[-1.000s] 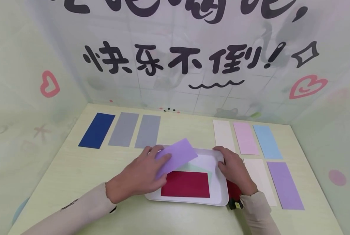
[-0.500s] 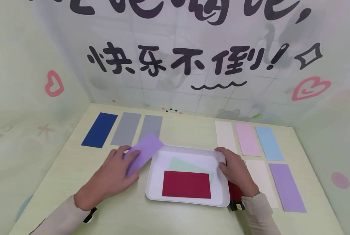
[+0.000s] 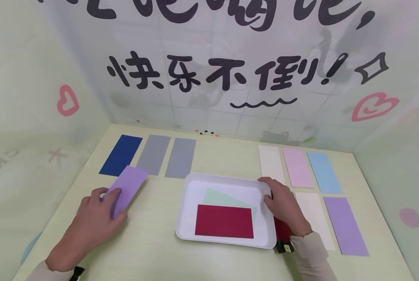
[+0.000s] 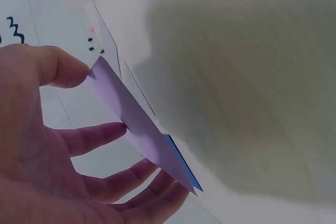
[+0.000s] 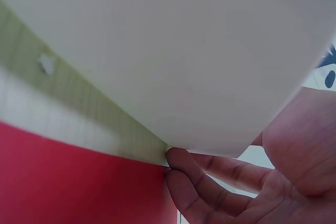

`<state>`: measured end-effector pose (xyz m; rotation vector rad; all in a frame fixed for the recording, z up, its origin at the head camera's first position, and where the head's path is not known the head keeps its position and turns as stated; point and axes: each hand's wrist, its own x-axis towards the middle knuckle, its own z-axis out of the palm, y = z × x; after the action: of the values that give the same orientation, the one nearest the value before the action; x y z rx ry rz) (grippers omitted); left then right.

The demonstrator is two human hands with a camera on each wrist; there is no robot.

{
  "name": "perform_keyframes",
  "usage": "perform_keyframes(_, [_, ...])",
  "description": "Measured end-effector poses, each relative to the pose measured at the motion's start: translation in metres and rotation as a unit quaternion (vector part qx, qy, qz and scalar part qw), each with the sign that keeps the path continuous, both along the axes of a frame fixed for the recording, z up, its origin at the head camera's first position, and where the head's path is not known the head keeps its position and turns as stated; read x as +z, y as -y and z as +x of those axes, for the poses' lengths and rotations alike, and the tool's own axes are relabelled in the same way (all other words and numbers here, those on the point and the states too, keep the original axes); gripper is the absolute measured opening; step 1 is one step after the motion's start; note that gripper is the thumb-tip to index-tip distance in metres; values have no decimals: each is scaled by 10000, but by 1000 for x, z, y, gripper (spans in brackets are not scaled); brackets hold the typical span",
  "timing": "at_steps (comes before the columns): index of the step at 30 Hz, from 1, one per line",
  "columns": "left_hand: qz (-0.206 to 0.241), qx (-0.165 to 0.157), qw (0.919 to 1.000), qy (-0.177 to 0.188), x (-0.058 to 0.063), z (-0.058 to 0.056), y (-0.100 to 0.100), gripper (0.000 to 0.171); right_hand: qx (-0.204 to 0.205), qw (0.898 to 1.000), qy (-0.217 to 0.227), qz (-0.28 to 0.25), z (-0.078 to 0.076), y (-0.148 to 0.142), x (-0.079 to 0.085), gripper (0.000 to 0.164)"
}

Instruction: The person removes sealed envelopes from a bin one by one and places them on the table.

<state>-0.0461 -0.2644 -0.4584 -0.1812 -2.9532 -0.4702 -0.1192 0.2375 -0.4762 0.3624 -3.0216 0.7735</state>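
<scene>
My left hand [image 3: 90, 222] pinches a purple card [image 3: 131, 186] above the left of the table, thumb on one side and fingers on the other. The left wrist view shows this card [image 4: 134, 121] tilted. My right hand [image 3: 286, 205] grips the right rim of a white tray [image 3: 191, 195]. In the right wrist view, fingertips [image 5: 181, 158] touch the tray's lower edge. Inside the tray a dark red card [image 3: 224, 221] overlaps a pale green card [image 3: 220, 196]. Beneath my right wrist a red card [image 3: 283, 230] is partly hidden.
At the back left lie a dark blue card [image 3: 121, 154] and two grey cards [image 3: 181, 158]. Two cream cards [image 3: 314, 218], a pink card [image 3: 298, 168], a light blue card [image 3: 324, 171] and another purple card [image 3: 346, 226] lie right. A printed curtain [image 3: 213, 113] stands behind.
My left hand has carried the purple card from over the tray leftward, to in front of the dark blue and grey cards. My right hand stays on the tray rim.
</scene>
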Motion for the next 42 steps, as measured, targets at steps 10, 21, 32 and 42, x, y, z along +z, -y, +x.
perform_keyframes(10, [-214, 674, 9945, 779, -9, 14, 30, 57, -115, 9998, 133, 37, 3, -2, -1, 47])
perform_keyframes(21, [-504, 690, 9927, 852, -17, 13, 36, 59, -127, 9998, 89, 81, 4, -2, -1, 47])
perform_keyframes(32, [-358, 471, 9949, 820, -2, -2, 11, 47, -79, 9999, 61, 70, 4, -1, 1, 47])
perform_keyframes(42, [-653, -591, 9954, -364, 20, -28, -63, 47, -99, 9999, 67, 111, 0, 2, 0, 48])
